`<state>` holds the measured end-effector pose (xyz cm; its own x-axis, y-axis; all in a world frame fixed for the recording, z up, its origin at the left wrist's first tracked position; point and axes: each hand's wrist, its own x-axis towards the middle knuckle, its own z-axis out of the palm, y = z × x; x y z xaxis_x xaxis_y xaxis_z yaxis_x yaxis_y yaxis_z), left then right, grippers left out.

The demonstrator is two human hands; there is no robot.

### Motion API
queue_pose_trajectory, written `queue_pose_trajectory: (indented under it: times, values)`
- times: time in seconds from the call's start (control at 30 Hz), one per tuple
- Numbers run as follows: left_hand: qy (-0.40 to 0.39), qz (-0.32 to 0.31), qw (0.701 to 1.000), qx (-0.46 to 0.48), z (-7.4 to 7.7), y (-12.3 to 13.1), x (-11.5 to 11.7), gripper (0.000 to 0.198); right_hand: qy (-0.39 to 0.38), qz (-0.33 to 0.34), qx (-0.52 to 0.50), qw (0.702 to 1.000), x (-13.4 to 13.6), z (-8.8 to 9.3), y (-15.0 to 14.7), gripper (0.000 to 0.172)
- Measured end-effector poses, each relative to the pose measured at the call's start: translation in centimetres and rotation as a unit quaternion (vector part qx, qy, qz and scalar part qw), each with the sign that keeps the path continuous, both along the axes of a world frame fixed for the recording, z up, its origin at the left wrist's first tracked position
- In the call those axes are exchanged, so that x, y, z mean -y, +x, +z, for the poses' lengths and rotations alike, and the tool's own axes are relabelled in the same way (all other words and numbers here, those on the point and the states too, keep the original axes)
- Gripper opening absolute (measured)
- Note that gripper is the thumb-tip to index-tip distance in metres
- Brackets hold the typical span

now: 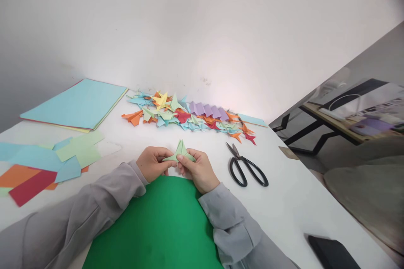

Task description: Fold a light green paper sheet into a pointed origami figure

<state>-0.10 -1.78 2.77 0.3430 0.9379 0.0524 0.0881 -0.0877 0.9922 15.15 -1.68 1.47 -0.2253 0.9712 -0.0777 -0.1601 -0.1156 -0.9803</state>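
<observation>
A light green folded paper piece (181, 149), its pointed tip upward, is held between my two hands. My left hand (155, 162) pinches its left wing with thumb and fingers. On the other side, my right hand (200, 169) grips the right part, the thumb pressed on the front of the folds. Both hands are just above the far edge of a green sheet (158, 222) in front of me. Some of the fingers are hidden behind the paper.
Many folded paper shapes (166, 114) lie in a heap along the wall, with a purple pleated strip (208, 110). Black-handled scissors (244, 166) rest open on the right. Loose paper pieces (67, 153) and stacked sheets (77, 105) are left. A black flat object (331, 252) lies front right.
</observation>
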Motion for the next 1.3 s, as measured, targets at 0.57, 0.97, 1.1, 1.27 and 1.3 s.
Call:
queue_pose_trajectory:
  times: [0.57, 0.97, 1.1, 1.27, 1.3]
  values:
    - [-0.01, 0.008, 1.0, -0.011, 0.17, -0.08, -0.08, 0.029, 0.01, 0.039, 0.005, 0.999, 0.18, 0.14, 0.06, 0.027]
    - [-0.044, 0.011, 0.999, -0.019, -0.05, -0.18, -0.2, 0.024, 0.036, 0.062, 0.086, 0.994, 0.47, 0.71, 0.03, 0.027]
    - [-0.079, 0.01, 0.997, -0.012, 0.11, -0.21, -0.15, 0.026, 0.039, 0.073, 0.082, 0.993, 0.47, 0.67, 0.07, 0.027]
    - [-0.043, 0.017, 0.999, -0.008, 0.06, -0.09, -0.07, 0.03, 0.031, 0.073, 0.075, 0.994, 0.57, 0.6, 0.01, 0.026]
    - [-0.033, 0.015, 0.999, -0.008, -0.05, -0.08, -0.09, 0.029, 0.035, 0.074, 0.079, 0.993, 0.59, 0.64, -0.01, 0.026]
